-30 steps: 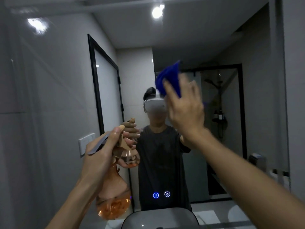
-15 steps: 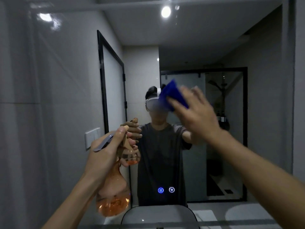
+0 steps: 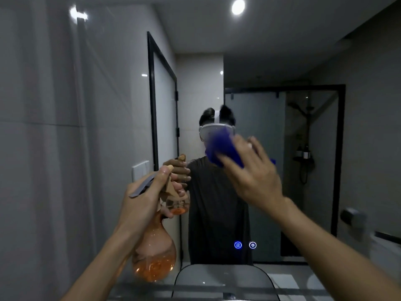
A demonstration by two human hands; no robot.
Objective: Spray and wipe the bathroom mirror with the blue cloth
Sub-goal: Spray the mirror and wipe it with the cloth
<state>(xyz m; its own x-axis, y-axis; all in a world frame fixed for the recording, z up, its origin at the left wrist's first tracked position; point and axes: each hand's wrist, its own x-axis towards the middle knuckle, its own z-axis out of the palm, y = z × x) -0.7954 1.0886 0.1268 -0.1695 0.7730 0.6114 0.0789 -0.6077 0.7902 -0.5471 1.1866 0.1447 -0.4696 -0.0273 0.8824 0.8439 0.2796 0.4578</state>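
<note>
The blue cloth [image 3: 223, 149] is bunched flat against the mirror [image 3: 271, 127], about level with the reflected headset, blurred at its edges. It sits under the fingers of the right hand [image 3: 253, 172], which lie spread and fairly straight over it, palm pressing it to the glass; most of the cloth pokes out above and left of the fingertips. Lower left, the left hand [image 3: 145, 198] is wrapped round the neck of an orange spray bottle [image 3: 155, 255], thumb on top, held upright just in front of the mirror. Two small lit icons [image 3: 245, 245] glow near the bottom of the glass.
</note>
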